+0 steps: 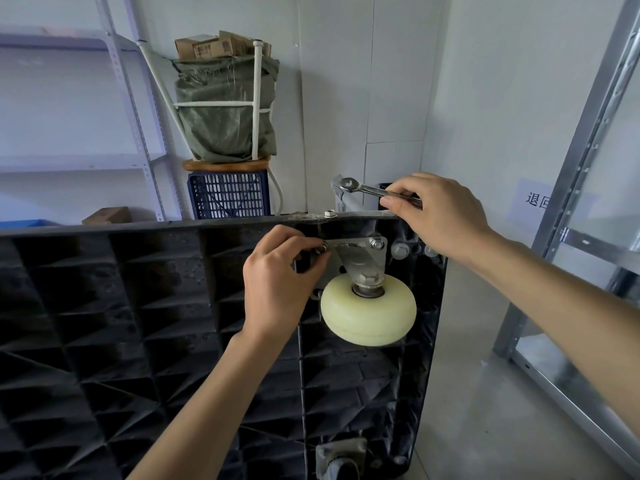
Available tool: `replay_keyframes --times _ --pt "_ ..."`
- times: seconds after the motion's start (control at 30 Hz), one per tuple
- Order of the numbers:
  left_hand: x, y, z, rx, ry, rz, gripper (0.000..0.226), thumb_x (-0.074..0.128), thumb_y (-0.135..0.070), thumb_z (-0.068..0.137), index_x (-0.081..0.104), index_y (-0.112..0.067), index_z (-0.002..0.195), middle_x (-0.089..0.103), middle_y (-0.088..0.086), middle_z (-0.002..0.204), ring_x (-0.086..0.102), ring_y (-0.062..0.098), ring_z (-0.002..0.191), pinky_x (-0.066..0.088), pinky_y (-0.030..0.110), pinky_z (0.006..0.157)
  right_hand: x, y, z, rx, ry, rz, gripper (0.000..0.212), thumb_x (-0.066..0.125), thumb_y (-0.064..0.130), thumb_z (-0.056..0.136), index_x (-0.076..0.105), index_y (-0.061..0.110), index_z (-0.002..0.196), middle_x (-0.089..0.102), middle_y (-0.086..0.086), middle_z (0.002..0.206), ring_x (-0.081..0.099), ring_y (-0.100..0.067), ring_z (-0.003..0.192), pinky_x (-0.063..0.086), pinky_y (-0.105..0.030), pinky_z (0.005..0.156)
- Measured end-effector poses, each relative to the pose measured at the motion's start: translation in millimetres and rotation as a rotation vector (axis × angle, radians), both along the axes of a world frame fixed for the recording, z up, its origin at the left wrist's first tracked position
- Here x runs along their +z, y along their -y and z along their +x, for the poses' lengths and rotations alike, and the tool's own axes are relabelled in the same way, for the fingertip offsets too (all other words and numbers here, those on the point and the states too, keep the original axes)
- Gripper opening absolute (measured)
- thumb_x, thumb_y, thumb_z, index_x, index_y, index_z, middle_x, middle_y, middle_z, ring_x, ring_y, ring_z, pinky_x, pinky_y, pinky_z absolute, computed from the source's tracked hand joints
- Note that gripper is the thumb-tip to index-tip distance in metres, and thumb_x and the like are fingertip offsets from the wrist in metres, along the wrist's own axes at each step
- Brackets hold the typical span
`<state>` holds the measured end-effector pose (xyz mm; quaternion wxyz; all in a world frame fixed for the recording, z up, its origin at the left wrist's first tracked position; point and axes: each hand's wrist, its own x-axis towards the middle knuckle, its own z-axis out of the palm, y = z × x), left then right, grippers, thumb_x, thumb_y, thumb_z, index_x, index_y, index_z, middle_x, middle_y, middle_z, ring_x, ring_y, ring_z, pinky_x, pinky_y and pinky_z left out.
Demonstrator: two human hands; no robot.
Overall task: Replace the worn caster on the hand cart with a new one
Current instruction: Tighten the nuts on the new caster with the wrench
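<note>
- The hand cart (156, 306) stands on its edge, its black ribbed underside facing the camera and filling the lower left of the view.
- A caster with a cream-coloured wheel (368, 309) is mounted near the cart's upper right corner, at about 3 o'clock from the picture's centre; its metal mounting plate (349, 252) lies flat against the underside.
- The left hand (277, 282) sits at 9 o'clock of the wheel, fingers curled, its fingertips pinching a bolt (321, 247) at the plate's upper left corner.
- A second bolt (376, 243) shows at the plate's upper right corner, untouched.
- The right hand (440, 216) is at 1 o'clock of the wheel, above the cart's top edge, fingers closed round the handle of a wrench (367, 190); the wrench's open jaw points toward 10 o'clock and touches nothing on the caster.
- Another caster (341, 457), grey and partly cut off, sits at 6 o'clock on the cart's lower edge.
- Behind the cart, at 12 o'clock, a blue plastic crate (228, 195) carries an upturned stool (225, 164) holding a green sack (225, 109) and cardboard boxes (214, 46).
- Metal shelving (568, 188) stands at the right edge.
</note>
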<state>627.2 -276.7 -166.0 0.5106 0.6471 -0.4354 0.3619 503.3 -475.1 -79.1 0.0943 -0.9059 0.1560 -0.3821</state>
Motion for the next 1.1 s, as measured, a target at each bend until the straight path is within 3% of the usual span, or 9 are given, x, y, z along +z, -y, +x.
replay_keyframes --times 0.23,0.5,0.73,0.87,1.1 --pt "1.6 -1.3 0.6 0.022 0.081 0.081 0.017 0.086 -0.006 0.079 0.08 -0.006 0.095 0.07 0.001 0.093 0.068 0.018 0.08 0.061 0.038 0.07 -0.1 0.5 -0.1 -0.005 0.006 0.0 0.019 0.058 0.048 0.098 0.07 0.034 0.102 0.064 0.015 0.097 0.054 -0.01 0.087 0.034 -0.03 0.07" --pt "10.3 -6.7 -0.9 -0.008 0.113 0.182 0.025 0.083 -0.005 0.081 0.08 -0.009 0.105 0.066 0.0 0.097 0.06 0.009 0.079 0.058 0.026 0.072 -1.1 0.9 0.3 -0.004 0.011 -0.002 0.02 0.057 0.048 0.099 0.07 0.034 0.102 0.064 0.014 0.097 0.054 -0.01 0.087 0.035 -0.031 0.069" --pt "8.9 -4.6 -1.9 0.015 0.074 0.118 0.026 0.085 -0.014 0.08 0.08 -0.009 0.105 0.069 0.0 0.098 0.066 0.011 0.082 0.056 0.021 0.078 -0.9 -0.2 0.2 -0.007 0.008 -0.008 0.02 0.057 0.048 0.099 0.07 0.034 0.103 0.064 0.014 0.098 0.053 -0.009 0.086 0.034 -0.031 0.069" --pt "5.8 -4.2 -3.6 0.075 -0.008 0.045 0.024 0.089 -0.025 0.076 0.081 -0.011 0.094 0.073 -0.003 0.088 0.066 0.009 0.072 0.055 0.022 0.068 -1.3 -0.4 -0.3 -0.003 0.01 -0.011 0.02 0.057 0.047 0.099 0.07 0.033 0.103 0.064 0.014 0.098 0.053 -0.009 0.085 0.033 -0.03 0.067" --pt "2.2 -2.5 -3.1 0.048 0.065 0.076 0.018 0.087 -0.011 0.079 0.081 -0.007 0.096 0.072 0.0 0.089 0.066 0.01 0.072 0.055 0.019 0.069 -2.7 0.2 0.4 -0.005 0.018 -0.016 0.021 0.056 0.048 0.099 0.07 0.033 0.102 0.064 0.013 0.099 0.055 -0.011 0.086 0.035 -0.03 0.068"
